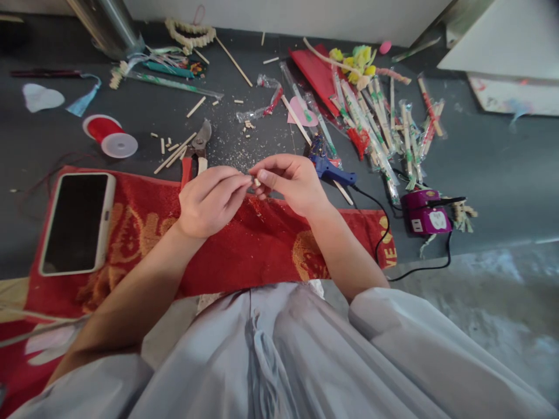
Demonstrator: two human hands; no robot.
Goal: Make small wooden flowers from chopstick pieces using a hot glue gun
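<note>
Over the front of the table, my left hand (209, 201) and my right hand (292, 180) meet at the fingertips. Both are closed in a pinch around a small pale piece of wooden stick (257, 182); the fingers cover part of it. Just beyond my left hand lie pruning shears (201, 141) with red and white handles, among cut stick pieces (177, 152). Beyond my right hand rests a blue glue gun (329, 169). Under both hands spreads a red towel (236, 256) with a gold pattern.
A phone (77, 224) lies on the towel's left end, with a spool of red thread (110, 137) behind it. Wrapped chopsticks (371, 125) are heaped at right, near a purple box (425, 212) with a black cord. A metal post (109, 26) stands at back left.
</note>
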